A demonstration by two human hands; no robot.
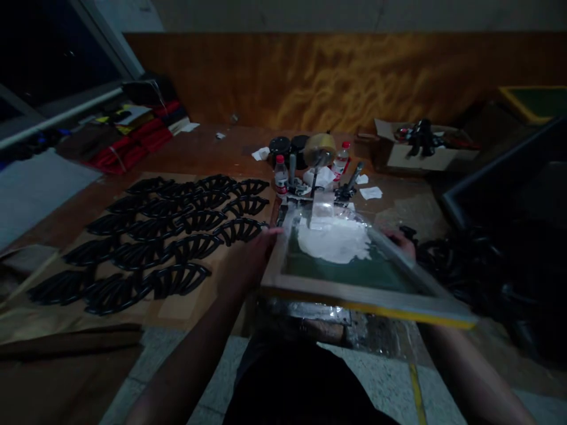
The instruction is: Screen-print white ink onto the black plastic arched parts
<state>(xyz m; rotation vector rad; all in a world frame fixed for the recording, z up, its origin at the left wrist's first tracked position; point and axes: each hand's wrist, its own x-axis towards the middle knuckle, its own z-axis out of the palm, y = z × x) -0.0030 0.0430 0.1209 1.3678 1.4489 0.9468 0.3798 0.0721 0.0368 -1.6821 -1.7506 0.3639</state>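
Observation:
A screen printing frame (pixel 354 295) stands in front of me, slightly tilted, with green mesh and a pool of white ink (pixel 334 242) on it. My left hand (pixel 264 241) is closed at the frame's left side, its thumb along the edge and its other fingers mostly hidden. On the opposite side, my right hand (pixel 402 243) grips the right edge, partly covered by the frame. A pale squeegee (pixel 322 206) rests at the ink's far end. Beneath the frame's near edge shows a plastic-covered base (pixel 305 310).
Rows of black curved ribbed parts (pixel 155 236) lie on cardboard to the left. More black parts (pixel 460 254) are heaped at right. Behind the frame are metal clamps (pixel 354 177), a tape roll (pixel 319 149), bottles (pixel 280 176) and crumpled paper. An open carton (pixel 425 154) stands back right.

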